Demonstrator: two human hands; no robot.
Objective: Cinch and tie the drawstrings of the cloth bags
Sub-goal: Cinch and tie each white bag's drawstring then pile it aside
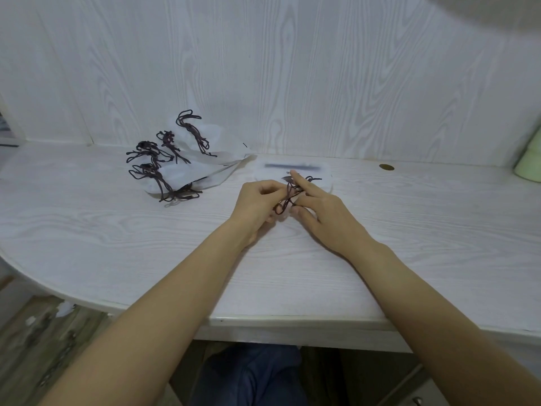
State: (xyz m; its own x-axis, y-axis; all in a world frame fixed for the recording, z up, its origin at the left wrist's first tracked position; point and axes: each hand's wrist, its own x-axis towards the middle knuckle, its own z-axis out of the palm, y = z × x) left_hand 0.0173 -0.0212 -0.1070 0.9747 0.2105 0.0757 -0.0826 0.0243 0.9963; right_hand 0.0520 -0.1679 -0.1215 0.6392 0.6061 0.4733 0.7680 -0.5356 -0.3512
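My left hand (257, 200) has its fingers curled round the dark drawstring (288, 197) of the white cloth bag (322, 174), which lies flat on the white table (292, 273) just beyond my knuckles; my right hand (325, 209) has the cord looped over its extended index finger, other fingers loosely spread. Risk: the loop is slack, so it may slide off that finger before the knot seats. Tied bags (187, 168) lie well apart, to the left.
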